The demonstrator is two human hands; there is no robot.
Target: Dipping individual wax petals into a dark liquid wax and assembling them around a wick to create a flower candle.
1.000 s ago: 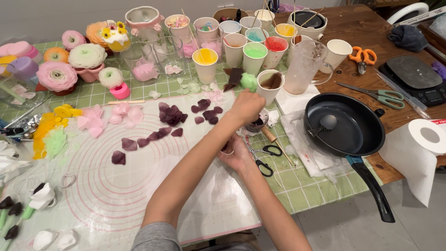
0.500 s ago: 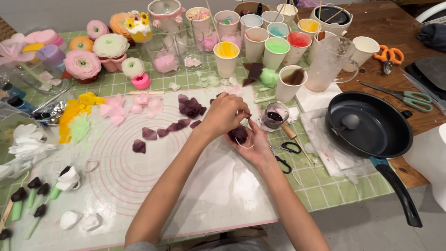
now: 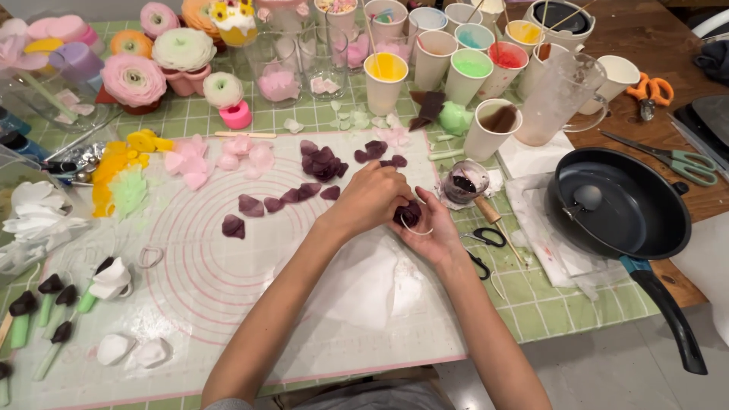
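Both hands meet over the right edge of the mat (image 3: 228, 304), mid-table. The left hand (image 3: 368, 199) and right hand (image 3: 431, 231) each have their fingers closed narrowly on a dark purple flower (image 3: 410, 213) held between them. Loose purple petals (image 3: 323, 163) lie just left; a small jar (image 3: 463, 182) stands just right, a black pan (image 3: 619, 201) farther right.

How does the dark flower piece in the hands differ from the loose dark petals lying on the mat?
The dark flower piece is a bunched cluster, pinched between the left hand and right hand; the loose petals lie flat and separate on the mat. The held piece is off the mat; the petals rest untouched. Both share one dark purple colour.
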